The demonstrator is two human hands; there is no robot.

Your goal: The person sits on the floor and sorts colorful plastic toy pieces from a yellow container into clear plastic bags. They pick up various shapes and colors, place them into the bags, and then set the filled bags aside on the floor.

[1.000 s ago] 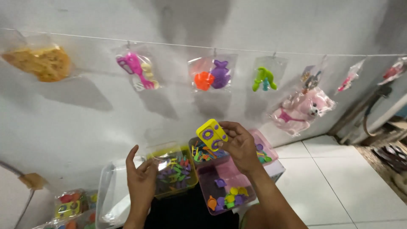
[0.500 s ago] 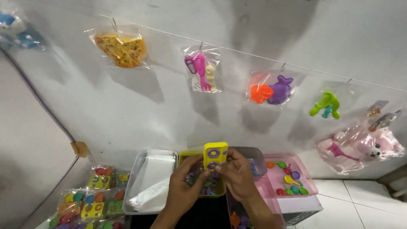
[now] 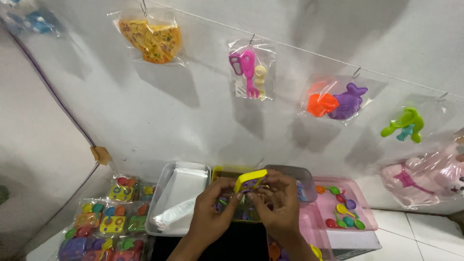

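Both hands meet over the middle of the row of trays at the foot of the white wall. The yellow flat plastic toy panel with purple round insets [image 3: 250, 181] sits between them, tilted, its long axis running left-low to right-high across the view. The left hand [image 3: 212, 212] pinches the panel's lower left edge with curled fingers; the right hand [image 3: 278, 205] closes on its right side from above, fingers bent. Neither hand is nearer; both touch it. Directly below lies the yellow-rimmed tray of small coloured parts [image 3: 222, 173]. The clear empty plastic tray [image 3: 179, 198] lies just left, the pink tray of spoons [image 3: 360, 212] right.
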